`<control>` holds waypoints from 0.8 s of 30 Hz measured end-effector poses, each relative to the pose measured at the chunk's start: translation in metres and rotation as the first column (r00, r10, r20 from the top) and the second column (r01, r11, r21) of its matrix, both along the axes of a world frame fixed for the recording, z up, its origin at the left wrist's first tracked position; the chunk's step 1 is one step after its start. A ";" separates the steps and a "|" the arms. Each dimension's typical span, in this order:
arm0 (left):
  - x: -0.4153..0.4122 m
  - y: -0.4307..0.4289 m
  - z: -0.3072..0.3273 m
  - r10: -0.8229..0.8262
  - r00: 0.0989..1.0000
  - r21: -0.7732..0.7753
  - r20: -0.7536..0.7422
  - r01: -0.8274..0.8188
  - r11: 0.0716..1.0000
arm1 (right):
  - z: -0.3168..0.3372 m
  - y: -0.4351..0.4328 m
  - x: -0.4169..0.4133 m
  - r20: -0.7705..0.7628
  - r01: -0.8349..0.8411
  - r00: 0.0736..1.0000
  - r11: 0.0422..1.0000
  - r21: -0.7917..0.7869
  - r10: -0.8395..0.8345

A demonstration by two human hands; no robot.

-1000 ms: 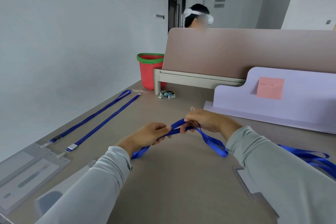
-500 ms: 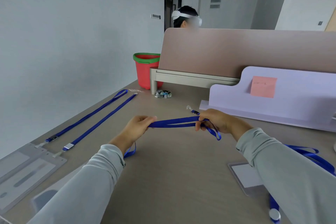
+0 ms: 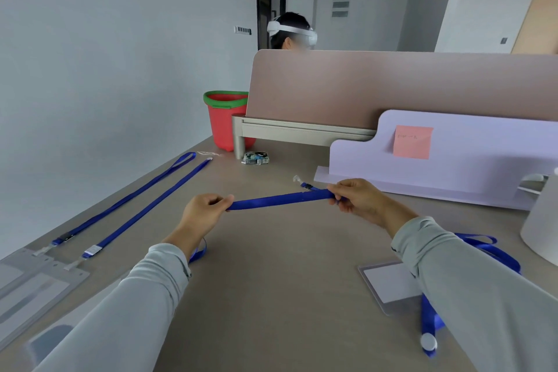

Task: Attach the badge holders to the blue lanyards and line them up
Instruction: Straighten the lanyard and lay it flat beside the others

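A blue lanyard (image 3: pixel 280 199) is stretched taut above the desk between my two hands. My left hand (image 3: pixel 204 212) pinches one end, with the strap's loop hanging down under my wrist. My right hand (image 3: pixel 357 199) grips the other end, and the lanyard's clip (image 3: pixel 302 182) sticks out beyond my fingers. Two more blue lanyards (image 3: pixel 145 199) lie straight side by side at the left, each joined to a clear badge holder (image 3: pixel 33 287) at the near left corner. A loose badge holder (image 3: pixel 389 284) lies at the right, partly under my right sleeve, with another blue lanyard (image 3: pixel 489 251) beside it.
A lilac card stand (image 3: pixel 471 160) with a pink sticky note stands behind my right hand. A pink desk divider (image 3: pixel 392 84) runs along the back, with another person behind it. A red bucket (image 3: pixel 225 121) and a small packet (image 3: pixel 256 158) sit at the back. A white round object (image 3: pixel 543 220) is at the right edge.
My hands have moved apart, pulling the slack, looped lanyard into one flat taut strap. The view has shifted so the loose badge holder at the right shows more.
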State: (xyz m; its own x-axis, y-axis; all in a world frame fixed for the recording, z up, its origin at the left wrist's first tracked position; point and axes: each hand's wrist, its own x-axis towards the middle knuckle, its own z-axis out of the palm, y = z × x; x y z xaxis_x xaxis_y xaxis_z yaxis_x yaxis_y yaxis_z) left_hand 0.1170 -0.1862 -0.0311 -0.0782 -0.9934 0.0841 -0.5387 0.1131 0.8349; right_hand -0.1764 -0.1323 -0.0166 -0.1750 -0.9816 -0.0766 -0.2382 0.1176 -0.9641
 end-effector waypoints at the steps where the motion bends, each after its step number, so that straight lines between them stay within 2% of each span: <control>1: 0.001 0.000 0.000 0.004 1.000 -0.006 0.005 -0.004 1.000 | -0.001 -0.001 -0.001 0.044 0.039 0.998 0.999 -0.010 -0.039; 4: 0.007 -0.001 0.002 0.015 1.000 -0.013 0.015 -0.015 1.000 | -0.001 -0.005 0.000 0.127 0.097 0.988 0.995 -0.023 -0.093; 10: 0.024 -0.002 0.005 0.061 0.998 -0.013 -0.001 -0.061 0.998 | -0.004 -0.015 0.013 0.210 0.059 0.976 0.998 0.001 -0.058; 13: 0.028 -0.001 0.006 0.059 0.998 -0.003 -0.004 -0.059 0.998 | -0.005 -0.019 0.017 0.313 0.052 0.949 0.998 -0.042 -0.037; 19: 0.027 -0.001 0.005 0.036 0.999 0.031 -0.004 -0.036 0.999 | -0.002 -0.015 0.012 0.634 0.017 0.773 0.996 -0.082 0.039; 24: 0.022 0.000 0.004 0.018 0.999 0.029 -0.035 -0.017 0.999 | 0.005 -0.014 0.014 0.734 0.010 0.674 0.991 -0.131 0.090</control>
